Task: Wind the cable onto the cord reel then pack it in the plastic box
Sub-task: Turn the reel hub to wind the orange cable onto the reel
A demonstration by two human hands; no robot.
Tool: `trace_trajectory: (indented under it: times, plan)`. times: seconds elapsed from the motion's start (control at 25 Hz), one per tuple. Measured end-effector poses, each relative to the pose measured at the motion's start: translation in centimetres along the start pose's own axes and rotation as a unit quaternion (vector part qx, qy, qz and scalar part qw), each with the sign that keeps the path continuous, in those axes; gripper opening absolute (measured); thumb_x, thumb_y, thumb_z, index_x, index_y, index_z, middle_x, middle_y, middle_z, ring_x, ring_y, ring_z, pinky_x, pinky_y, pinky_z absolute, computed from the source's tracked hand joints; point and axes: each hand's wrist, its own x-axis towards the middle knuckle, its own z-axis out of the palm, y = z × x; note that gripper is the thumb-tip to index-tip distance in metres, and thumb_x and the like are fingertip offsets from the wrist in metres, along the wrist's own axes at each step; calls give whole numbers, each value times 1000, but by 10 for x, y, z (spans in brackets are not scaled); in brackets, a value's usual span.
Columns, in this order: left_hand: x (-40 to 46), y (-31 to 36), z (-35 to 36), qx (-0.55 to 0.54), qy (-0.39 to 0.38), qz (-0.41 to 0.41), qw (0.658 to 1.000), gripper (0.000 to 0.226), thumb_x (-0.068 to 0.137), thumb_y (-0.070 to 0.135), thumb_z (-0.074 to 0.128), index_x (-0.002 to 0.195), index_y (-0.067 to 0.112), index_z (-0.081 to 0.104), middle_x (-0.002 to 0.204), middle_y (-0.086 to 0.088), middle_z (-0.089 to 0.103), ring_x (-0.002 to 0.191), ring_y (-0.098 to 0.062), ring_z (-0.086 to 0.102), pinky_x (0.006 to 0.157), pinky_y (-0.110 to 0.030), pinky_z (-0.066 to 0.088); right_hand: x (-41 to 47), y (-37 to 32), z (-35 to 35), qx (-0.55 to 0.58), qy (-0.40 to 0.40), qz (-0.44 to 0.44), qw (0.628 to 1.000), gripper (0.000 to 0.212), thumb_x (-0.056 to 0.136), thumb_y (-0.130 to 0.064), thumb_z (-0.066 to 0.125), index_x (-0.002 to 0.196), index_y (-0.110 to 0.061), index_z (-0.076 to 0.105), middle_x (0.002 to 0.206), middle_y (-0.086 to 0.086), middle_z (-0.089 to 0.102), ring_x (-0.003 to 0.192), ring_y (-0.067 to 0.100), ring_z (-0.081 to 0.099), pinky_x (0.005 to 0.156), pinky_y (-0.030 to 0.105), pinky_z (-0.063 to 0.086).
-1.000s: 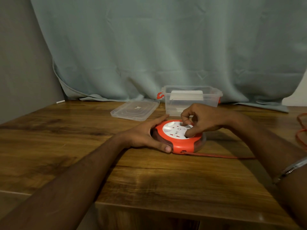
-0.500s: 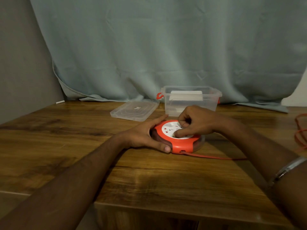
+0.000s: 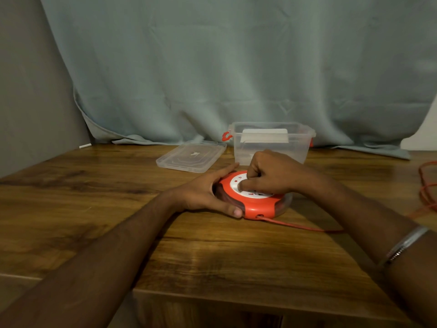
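An orange cord reel (image 3: 259,207) with a white socket face lies flat on the wooden table (image 3: 94,204). My left hand (image 3: 203,194) cups its left side, thumb along the front rim. On top of the white face my right hand (image 3: 272,175) is curled, index finger pressing down near the left of the disc. An orange cable (image 3: 298,224) leaves the reel's front and runs right under my right forearm. More loose cable (image 3: 428,185) lies at the table's right edge. Behind the reel stands the clear plastic box (image 3: 305,143), open.
The box's clear lid (image 3: 191,156) lies flat to the left of the box. A grey-green curtain (image 3: 236,67) hangs behind the table, and a grey wall closes the left side. The table's front edge is near me.
My right hand has swung leftward over the white disc, the finger moving from the right side to the left. The cable on the table looks shorter. My left hand stays put.
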Motion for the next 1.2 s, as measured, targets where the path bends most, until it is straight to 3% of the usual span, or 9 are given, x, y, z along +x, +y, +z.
trace_trajectory:
  times: [0.12, 0.2, 0.36, 0.52, 0.6, 0.8, 0.96, 1.04, 1.2]
  plan:
    - [0, 1, 1, 3, 6, 1, 1000, 134, 54, 58, 94, 163, 45, 17, 160, 17, 38, 139, -2, 43, 110, -16, 39, -3, 3, -7, 37, 17, -10, 999, 30, 81, -28, 76, 58, -22, 59, 57, -12, 62, 55, 4, 56, 57, 30, 45]
    - [0, 2, 0, 6, 3, -6, 1000, 134, 55, 58, 94, 163, 47, 16, 163, 13, 35, 143, -8, 41, 118, -29, 38, -8, 8, -16, 90, -9, -12, 996, 14, 78, -13, 76, 74, -22, 66, 78, -12, 70, 63, -3, 60, 58, 20, 46]
    - [0, 3, 0, 19, 5, -9, 1000, 133, 54, 62, 93, 162, 49, 15, 165, 12, 33, 145, -12, 38, 121, -36, 36, -13, 21, -27, 132, -84, 6, 988, 33, 76, -1, 79, 102, -19, 72, 90, -25, 71, 68, -14, 62, 53, 8, 45]
    - [0, 3, 1, 19, 4, -12, 1000, 133, 53, 64, 92, 162, 50, 15, 165, 12, 32, 145, -12, 38, 120, -35, 37, -10, 31, -28, 124, -102, 11, 987, 37, 82, -3, 79, 113, -19, 69, 122, -7, 67, 96, -5, 60, 63, 5, 47]
    - [0, 2, 0, 16, 5, -10, 1000, 133, 54, 62, 92, 162, 49, 15, 165, 12, 33, 143, -10, 40, 116, -30, 38, -10, 32, -28, 141, -97, 15, 985, 35, 80, -1, 80, 108, -17, 66, 122, -4, 71, 94, -6, 63, 61, 5, 47]
    - [0, 2, 0, 12, 1, -2, 1000, 132, 55, 60, 92, 163, 48, 16, 164, 14, 33, 142, -8, 40, 109, -20, 38, -12, 31, -29, 159, -93, 19, 983, 41, 76, 1, 84, 99, -14, 54, 113, 4, 75, 65, -23, 59, 51, 4, 44]
    - [0, 1, 0, 8, 9, 2, 1000, 131, 57, 57, 94, 163, 47, 18, 164, 13, 35, 143, -9, 41, 117, -29, 38, -12, 28, -25, 131, -83, 8, 988, 40, 75, -17, 90, 94, -23, 56, 100, -1, 74, 82, -3, 68, 58, 15, 46]
    - [0, 1, 0, 7, 16, 6, 1000, 132, 56, 57, 95, 163, 44, 19, 162, 14, 38, 142, -6, 43, 119, -31, 38, -11, 25, -22, 112, -69, 6, 991, 36, 74, -29, 91, 87, -25, 57, 88, -1, 72, 80, 9, 66, 61, 27, 48]
    - [0, 0, 1, 5, 21, 11, 1000, 133, 55, 56, 95, 164, 42, 19, 161, 16, 39, 140, -2, 43, 116, -24, 38, -9, 18, -16, 75, -55, 1, 996, 34, 78, -37, 86, 70, -22, 57, 62, -11, 58, 58, -2, 55, 60, 34, 44]
